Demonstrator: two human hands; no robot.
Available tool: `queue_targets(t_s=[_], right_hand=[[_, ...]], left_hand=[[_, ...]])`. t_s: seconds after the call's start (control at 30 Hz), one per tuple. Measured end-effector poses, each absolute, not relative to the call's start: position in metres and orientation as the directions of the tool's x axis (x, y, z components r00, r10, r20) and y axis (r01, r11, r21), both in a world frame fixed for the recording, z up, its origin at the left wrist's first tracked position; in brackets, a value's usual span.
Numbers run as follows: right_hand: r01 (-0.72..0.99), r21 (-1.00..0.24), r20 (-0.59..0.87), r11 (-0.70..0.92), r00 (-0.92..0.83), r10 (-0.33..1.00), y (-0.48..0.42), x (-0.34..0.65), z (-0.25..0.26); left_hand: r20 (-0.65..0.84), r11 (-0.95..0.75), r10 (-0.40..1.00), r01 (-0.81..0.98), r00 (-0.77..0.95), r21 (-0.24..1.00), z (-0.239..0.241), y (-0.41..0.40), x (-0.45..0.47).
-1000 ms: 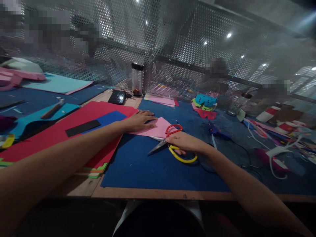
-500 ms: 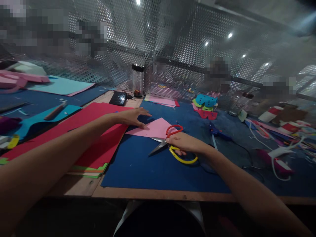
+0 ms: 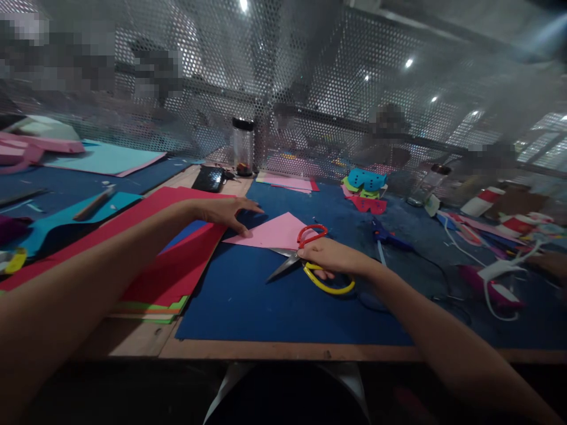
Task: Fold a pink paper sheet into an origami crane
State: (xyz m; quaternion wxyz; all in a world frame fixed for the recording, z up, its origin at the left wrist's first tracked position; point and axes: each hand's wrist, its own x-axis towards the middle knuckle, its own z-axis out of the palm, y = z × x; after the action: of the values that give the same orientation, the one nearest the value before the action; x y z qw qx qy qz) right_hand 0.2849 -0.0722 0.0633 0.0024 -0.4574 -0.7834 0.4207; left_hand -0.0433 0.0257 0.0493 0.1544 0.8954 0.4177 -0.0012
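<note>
My right hand (image 3: pixel 330 255) is closed on a pair of scissors (image 3: pixel 286 268) with one red and one yellow handle loop. The blades are spread and point left. A pink piece of paper or foam sheet (image 3: pixel 277 231) with a pointed top lies on the blue mat (image 3: pixel 266 313), against the scissors. My left hand (image 3: pixel 230 212) has its fingers apart, with the thumb at the left corner of the pink piece. Beneath my left forearm lies a stack of red sheets (image 3: pixel 186 271), with green and orange edges showing at the bottom.
Behind the mat stand a clear jar (image 3: pixel 243 147) and a black phone-like object (image 3: pixel 208 179). Cut-out mask shapes (image 3: pixel 367 180) lie at the back. A blue glue gun (image 3: pixel 392 237) trails its cord on the right, near a purple power strip (image 3: pixel 491 288). Part of another person's hand (image 3: pixel 549 264) shows far right.
My left hand has shifted slightly left along the pink piece, and a blue patch shows among the red sheets. Another person's hand has appeared at the far right.
</note>
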Motion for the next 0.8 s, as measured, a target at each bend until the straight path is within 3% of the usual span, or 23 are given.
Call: queue_targets(t_s=[0.23,0.37,0.47,0.8], right_hand=[[0.710,-0.664,-0.382,0.234,-0.592,0.710,-0.068,0.292,0.059],[0.710,-0.657,-0.383,0.254,-0.604,0.699,-0.066,0.292,0.057],[0.717,-0.656,-0.391,0.237,-0.591,0.706,-0.069,0.289,0.060],[0.729,-0.636,-0.389,0.253,-0.587,0.710,-0.069,0.276,0.060]], left_hand=[[-0.098,-0.602,0.754,0.743,0.650,0.294,0.048,0.026,-0.042],[0.052,-0.612,0.777,0.733,0.627,0.298,0.041,0.018,-0.036],[0.144,-0.638,0.769,0.738,0.623,0.218,0.030,0.010,-0.033],[0.036,-0.680,0.721,0.697,0.692,0.227,0.018,0.009,-0.033]])
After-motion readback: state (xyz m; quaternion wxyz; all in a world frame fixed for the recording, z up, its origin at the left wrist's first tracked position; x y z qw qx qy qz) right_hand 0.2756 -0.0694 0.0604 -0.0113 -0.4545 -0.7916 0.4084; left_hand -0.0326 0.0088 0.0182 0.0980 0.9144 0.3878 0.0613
